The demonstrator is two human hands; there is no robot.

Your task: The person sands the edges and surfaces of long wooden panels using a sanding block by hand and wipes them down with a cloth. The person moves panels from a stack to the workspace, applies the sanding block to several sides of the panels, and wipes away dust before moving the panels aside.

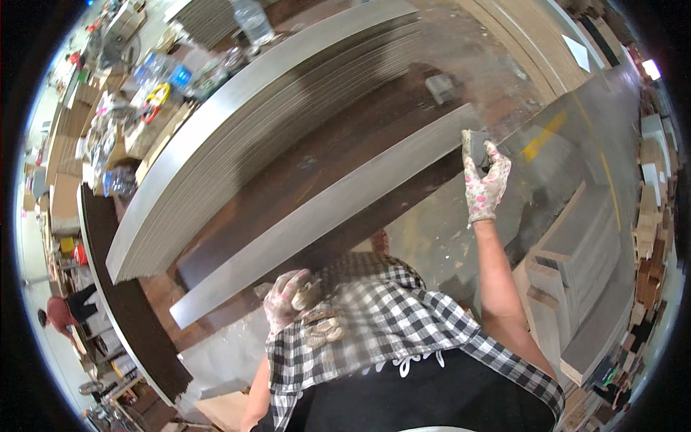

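Observation:
A long, narrow grey board [324,205] lies slantwise across the brown worktable [302,162]. My right hand [487,183], in a white glove with pink spots, is closed round a small grey block that looks like a sanding sponge [478,148]. It is just past the board's far right end. My left hand [285,297], in a similar glove, is curled close to my body on the near side of the board. A dirty tan patch shows at its fingers, and what it holds, if anything, I cannot make out. Another grey block [440,89] rests on the table beyond the board.
Behind the board stands a tall stack of similar panels [266,119]. Bottles [252,23] and clutter fill the far left. More boards [576,281] lean at the right. A person [61,315] is at the far left. My checkered apron [367,309] hangs against the near edge.

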